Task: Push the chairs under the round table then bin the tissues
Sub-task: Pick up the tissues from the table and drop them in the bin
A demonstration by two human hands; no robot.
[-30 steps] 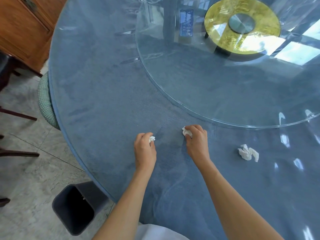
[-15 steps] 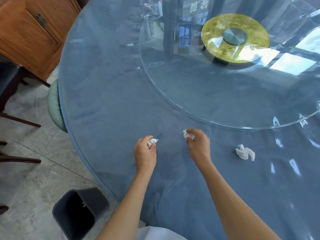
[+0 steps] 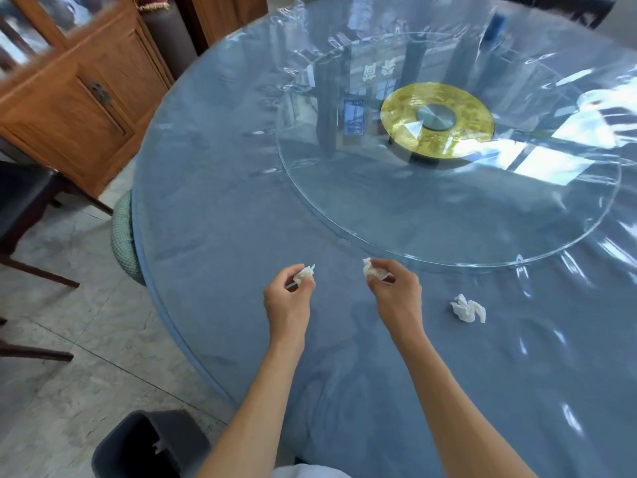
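Observation:
My left hand [image 3: 287,303] pinches a small crumpled white tissue [image 3: 305,272] just above the round blue table [image 3: 213,208]. Beside it, my right hand [image 3: 396,298] grips a second white tissue [image 3: 372,270] in its fingertips. A third crumpled tissue [image 3: 467,308] lies loose on the tabletop to the right of my right hand. The dark bin [image 3: 148,446] stands on the floor by the table's near left edge, with a white scrap inside. A green cushioned chair seat [image 3: 124,236] is tucked under the table's left rim.
A glass turntable [image 3: 448,215] with a gold hub [image 3: 437,119] fills the table's middle. Dark wooden chairs [image 3: 24,208] stand on the tiled floor at the left. A wooden cabinet [image 3: 79,105] is behind them.
Both hands have lifted their tissues off the tabletop and moved slightly apart. The view has tilted up, showing more of the table and the cabinet.

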